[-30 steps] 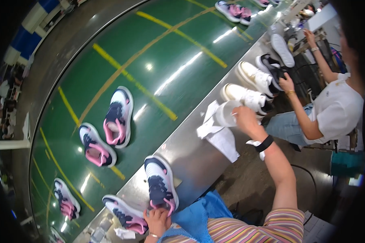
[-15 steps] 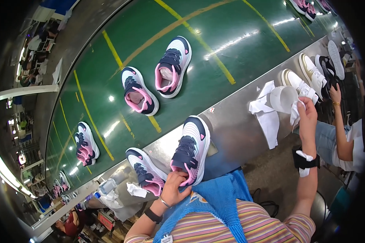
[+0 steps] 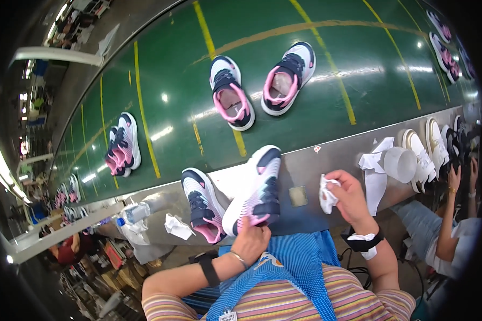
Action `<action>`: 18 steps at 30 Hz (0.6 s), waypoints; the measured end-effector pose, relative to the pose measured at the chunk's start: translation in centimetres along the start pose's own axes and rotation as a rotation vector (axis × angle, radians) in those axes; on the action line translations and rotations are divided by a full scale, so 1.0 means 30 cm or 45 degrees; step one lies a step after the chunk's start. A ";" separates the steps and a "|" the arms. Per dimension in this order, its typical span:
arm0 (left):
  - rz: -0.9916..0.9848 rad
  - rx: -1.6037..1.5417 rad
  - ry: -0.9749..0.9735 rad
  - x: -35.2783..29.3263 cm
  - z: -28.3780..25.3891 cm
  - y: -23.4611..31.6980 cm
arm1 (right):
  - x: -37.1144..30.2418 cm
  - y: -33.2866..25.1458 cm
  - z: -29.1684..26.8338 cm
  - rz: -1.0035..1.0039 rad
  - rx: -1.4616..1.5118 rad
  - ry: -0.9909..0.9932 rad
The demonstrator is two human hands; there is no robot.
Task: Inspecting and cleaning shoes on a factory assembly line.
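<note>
My left hand (image 3: 250, 245) is closed on the heel of a white, navy and pink sneaker (image 3: 254, 195), which is tipped onto its side so its white sole edge shows. Beside it on the metal ledge lies the matching sneaker (image 3: 198, 199), toe pointing away, with its pink-lined opening toward me. Between the fingers of my right hand (image 3: 352, 197) is a crumpled white cloth (image 3: 328, 193), held above the ledge to the right of the sneakers, apart from them. A round whitish translucent container (image 3: 400, 165) stands farther right, next to white cloth pieces (image 3: 376, 176).
Two similar sneakers (image 3: 232, 99) sit on the green conveyor belt (image 3: 171, 69) beyond the metal ledge (image 3: 316, 166); more lie left and far right. White shoes (image 3: 416, 156) line the right ledge near a co-worker's hand (image 3: 454, 179). Crumpled paper (image 3: 178, 227) and a plastic bottle (image 3: 134, 213) are left.
My right hand has come left from the container with the cloth. My left hand has tipped the sneaker onto its side. My view has shifted, and the belt's shoes appear farther right.
</note>
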State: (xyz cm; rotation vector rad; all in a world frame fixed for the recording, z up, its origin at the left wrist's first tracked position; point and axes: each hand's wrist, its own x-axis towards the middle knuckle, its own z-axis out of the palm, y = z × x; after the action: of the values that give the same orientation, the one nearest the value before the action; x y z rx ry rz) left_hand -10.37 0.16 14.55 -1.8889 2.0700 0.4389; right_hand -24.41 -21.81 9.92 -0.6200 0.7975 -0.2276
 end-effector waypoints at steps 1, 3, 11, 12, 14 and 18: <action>0.095 0.048 0.013 0.002 0.036 0.010 | 0.019 0.014 0.033 0.010 -0.048 -0.021; 0.151 0.061 -0.054 -0.005 0.088 0.042 | 0.041 0.026 0.104 0.013 -0.162 -0.052; 0.170 -0.067 0.221 -0.016 0.168 0.027 | 0.103 0.076 0.287 -0.207 -0.877 -0.061; 0.169 -0.067 0.222 -0.014 0.174 0.027 | 0.118 0.081 0.304 -0.388 -1.034 -0.071; 0.171 -0.071 0.226 -0.009 0.183 0.034 | 0.146 0.088 0.330 -0.477 -1.117 -0.076; 0.177 -0.070 0.225 -0.004 0.194 0.046 | 0.205 0.127 0.358 -0.737 -1.500 -0.076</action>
State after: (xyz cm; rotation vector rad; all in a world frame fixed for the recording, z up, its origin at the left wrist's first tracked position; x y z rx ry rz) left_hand -11.62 2.83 9.34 -1.8821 2.3362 0.3762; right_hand -12.51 -16.69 9.70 -1.9672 0.6206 -0.2487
